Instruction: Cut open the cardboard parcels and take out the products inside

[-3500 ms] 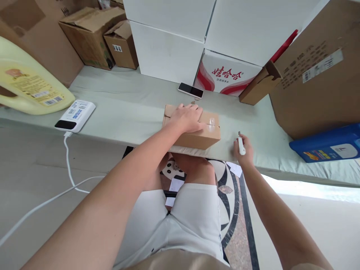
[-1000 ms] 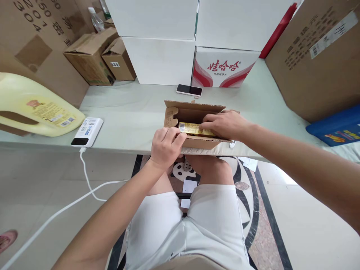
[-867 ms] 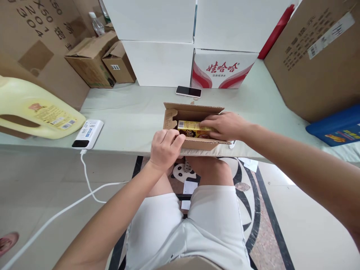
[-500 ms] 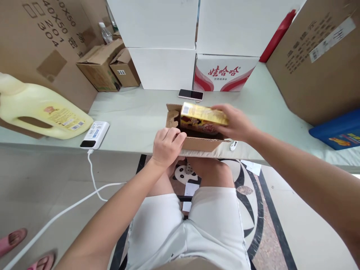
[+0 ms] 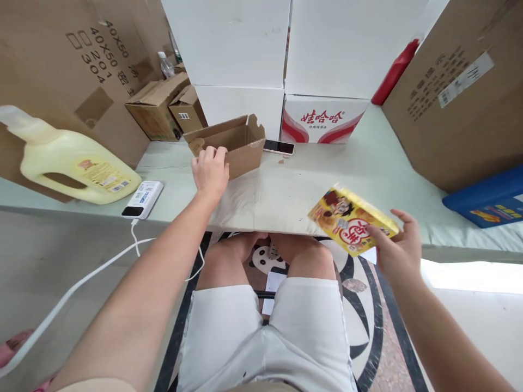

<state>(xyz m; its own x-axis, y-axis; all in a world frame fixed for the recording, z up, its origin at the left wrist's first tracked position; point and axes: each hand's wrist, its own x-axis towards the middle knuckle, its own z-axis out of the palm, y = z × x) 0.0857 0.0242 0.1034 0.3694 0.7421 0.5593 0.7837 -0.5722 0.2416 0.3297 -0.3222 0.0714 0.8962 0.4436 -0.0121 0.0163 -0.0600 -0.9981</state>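
My left hand grips the near wall of an open brown cardboard box, which stands on the pale green cloth at the left of centre. The part of the box I see into holds nothing. Over the front edge of the table, to the right, my right hand holds a yellow snack box with a cartoon figure and red-and-white lettering. My thumb lies on its printed face; the fingers behind it are partly hidden.
Behind the cardboard box lies a phone. White cartons stand stacked at the back. On the left are a yellow jug and a white power bank with a cable. A blue container and a large carton flank the right.
The yellow snack box has come out of the cardboard box and moved right and nearer with my right hand. My left hand has shifted the cardboard box left and back.
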